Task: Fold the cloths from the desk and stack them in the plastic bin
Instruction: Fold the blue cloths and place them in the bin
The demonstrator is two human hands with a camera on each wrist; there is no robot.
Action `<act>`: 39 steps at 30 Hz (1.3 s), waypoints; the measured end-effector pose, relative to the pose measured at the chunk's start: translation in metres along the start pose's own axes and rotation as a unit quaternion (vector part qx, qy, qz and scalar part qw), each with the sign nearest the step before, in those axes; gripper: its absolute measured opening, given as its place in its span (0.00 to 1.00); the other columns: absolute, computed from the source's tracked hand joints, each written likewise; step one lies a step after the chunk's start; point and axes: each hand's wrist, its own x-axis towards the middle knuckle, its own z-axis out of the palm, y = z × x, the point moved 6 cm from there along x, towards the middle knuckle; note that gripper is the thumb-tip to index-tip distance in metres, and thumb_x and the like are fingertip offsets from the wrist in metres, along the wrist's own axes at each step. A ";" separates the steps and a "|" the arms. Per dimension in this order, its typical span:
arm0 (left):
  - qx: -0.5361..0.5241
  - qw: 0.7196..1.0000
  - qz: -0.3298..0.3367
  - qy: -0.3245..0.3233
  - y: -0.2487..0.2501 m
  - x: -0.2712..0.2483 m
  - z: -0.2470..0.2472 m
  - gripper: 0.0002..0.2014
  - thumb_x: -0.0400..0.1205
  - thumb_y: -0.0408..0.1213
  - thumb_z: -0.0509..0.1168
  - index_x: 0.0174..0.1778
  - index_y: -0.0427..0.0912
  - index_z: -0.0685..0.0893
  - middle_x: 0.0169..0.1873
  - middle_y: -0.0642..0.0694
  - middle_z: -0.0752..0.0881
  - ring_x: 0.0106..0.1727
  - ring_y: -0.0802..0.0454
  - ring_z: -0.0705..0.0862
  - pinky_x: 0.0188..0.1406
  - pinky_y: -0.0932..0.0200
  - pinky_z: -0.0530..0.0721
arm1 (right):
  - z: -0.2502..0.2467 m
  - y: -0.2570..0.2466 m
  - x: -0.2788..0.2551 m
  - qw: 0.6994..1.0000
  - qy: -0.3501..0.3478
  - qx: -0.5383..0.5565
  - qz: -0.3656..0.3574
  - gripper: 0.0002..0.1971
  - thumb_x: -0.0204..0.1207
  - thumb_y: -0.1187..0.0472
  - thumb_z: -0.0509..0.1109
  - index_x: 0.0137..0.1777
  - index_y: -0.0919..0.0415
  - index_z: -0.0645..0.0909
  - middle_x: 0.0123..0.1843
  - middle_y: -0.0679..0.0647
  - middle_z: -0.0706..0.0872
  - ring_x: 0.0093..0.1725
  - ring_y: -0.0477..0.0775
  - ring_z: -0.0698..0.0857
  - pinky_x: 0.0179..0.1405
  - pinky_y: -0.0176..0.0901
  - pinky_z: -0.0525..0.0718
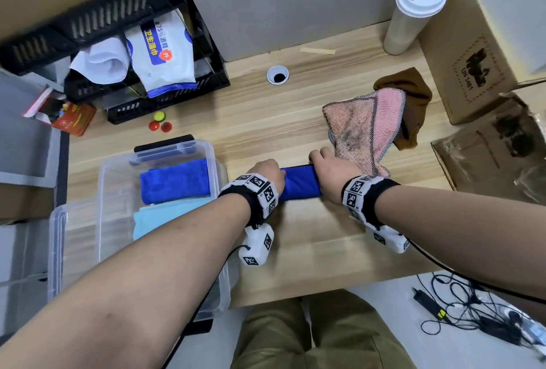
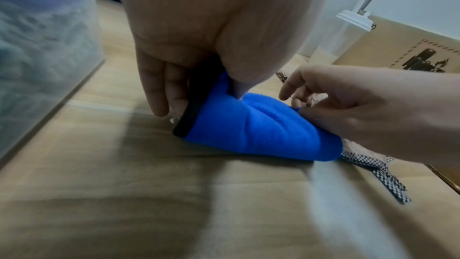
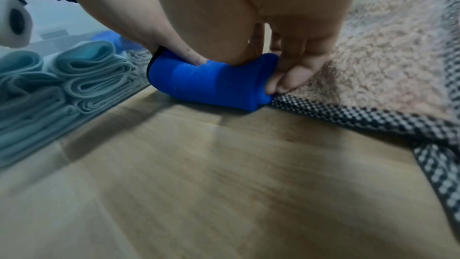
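A folded blue cloth [image 1: 300, 182] with a black edge lies on the wooden desk [image 1: 295, 250]. My left hand [image 1: 267, 172] grips its left end, thumb on top of the blue cloth [image 2: 248, 125] and fingers [image 2: 159, 90] behind the black edge. My right hand [image 1: 329, 169] pinches its right end; the fingertips [image 3: 286, 84] press the blue cloth [image 3: 211, 84] at the fold. The clear plastic bin [image 1: 118, 167] at the left holds a folded blue cloth [image 1: 175, 184] and light teal cloths [image 1: 165, 216]. A pink cloth [image 1: 363, 126] lies just right of my right hand, over a brown cloth [image 1: 412, 97].
A black rack [image 1: 118, 14] with a wipes pack stands at the back left. A white cup with a straw [image 1: 412, 14] and cardboard boxes [image 1: 478, 43] stand at the back right. Small round magnets [image 1: 159, 123] lie behind the bin. Cables [image 1: 472, 309] lie on the floor.
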 end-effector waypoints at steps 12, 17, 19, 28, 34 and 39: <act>0.012 0.993 0.070 0.091 0.011 0.005 -0.007 0.17 0.83 0.42 0.64 0.65 0.38 0.74 0.63 0.38 0.74 0.63 0.38 0.76 0.56 0.44 0.80 | -0.005 -0.015 0.013 0.993 -0.094 -0.072 -0.023 0.21 0.70 0.47 0.70 0.56 0.59 0.70 0.44 0.53 0.83 0.49 0.59 0.85 0.62 0.60 0.72; 0.148 0.960 0.225 0.076 0.027 0.000 0.000 0.21 0.74 0.34 0.64 0.66 0.43 0.78 0.66 0.43 0.75 0.68 0.40 0.70 0.68 0.49 0.68 | -0.005 -0.020 0.021 0.986 -0.153 -0.071 -0.001 0.13 0.67 0.49 0.69 0.48 0.55 0.79 0.41 0.53 0.82 0.43 0.58 0.80 0.43 0.48 0.78; 0.153 0.951 0.261 0.057 0.028 -0.003 0.001 0.22 0.74 0.38 0.65 0.66 0.43 0.80 0.68 0.45 0.75 0.72 0.41 0.67 0.75 0.50 0.62 | -0.004 -0.024 0.020 0.986 -0.157 -0.055 -0.021 0.13 0.68 0.50 0.69 0.50 0.55 0.80 0.44 0.54 0.82 0.47 0.58 0.79 0.43 0.47 0.79; 0.009 0.971 0.231 -0.059 0.033 -0.030 -0.052 0.12 0.81 0.40 0.60 0.59 0.41 0.74 0.45 0.42 0.83 0.50 0.39 0.84 0.50 0.50 0.82 | -0.066 -0.011 0.003 0.967 -0.184 0.174 -0.030 0.18 0.74 0.51 0.76 0.54 0.54 0.71 0.41 0.49 0.82 0.41 0.51 0.82 0.38 0.42 0.79; 0.027 0.972 0.231 0.014 -0.010 -0.062 -0.158 0.12 0.83 0.31 0.54 0.59 0.37 0.78 0.51 0.37 0.83 0.54 0.40 0.81 0.51 0.53 0.76 | -0.148 -0.088 0.009 0.968 -0.149 0.194 -0.053 0.05 0.81 0.58 0.62 0.51 0.58 0.74 0.39 0.50 0.77 0.44 0.54 0.76 0.37 0.43 0.71; 0.050 0.985 0.162 0.038 -0.095 -0.093 -0.229 0.15 0.79 0.28 0.56 0.56 0.41 0.85 0.52 0.44 0.85 0.54 0.45 0.82 0.55 0.52 0.81 | -0.187 -0.179 0.018 0.973 -0.117 0.173 -0.101 0.09 0.73 0.55 0.67 0.50 0.57 0.75 0.42 0.53 0.81 0.44 0.56 0.79 0.47 0.49 0.77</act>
